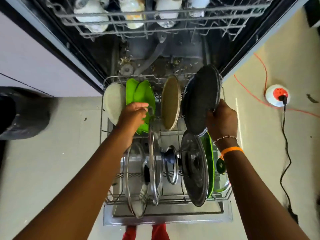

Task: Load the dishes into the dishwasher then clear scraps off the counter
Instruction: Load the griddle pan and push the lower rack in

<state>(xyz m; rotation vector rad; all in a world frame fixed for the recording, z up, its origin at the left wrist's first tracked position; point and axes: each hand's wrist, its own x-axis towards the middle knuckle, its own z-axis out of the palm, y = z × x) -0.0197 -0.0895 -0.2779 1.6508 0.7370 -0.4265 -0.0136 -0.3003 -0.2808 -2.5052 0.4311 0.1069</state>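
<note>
The dishwasher's lower rack [110,201] is pulled out over the open door. My right hand [222,118] grips the near rim of a black plate [202,97], held on edge over the rack's far right. My left hand [133,115] reaches among the green plates [138,94] at the far left, fingers curled at the edge of one. A white plate [113,103] stands left of them and a brown plate [170,101] stands in the middle. Glass lids [136,179], a steel lid [155,167], a dark lid [195,170] and a green dish [210,158] fill the near rows.
The upper rack [155,23] with white mugs is extended above. A dark bin [20,113] stands on the floor at left. On the right floor lie an orange cord [259,66], a white socket reel [277,96] and a black cable [285,153].
</note>
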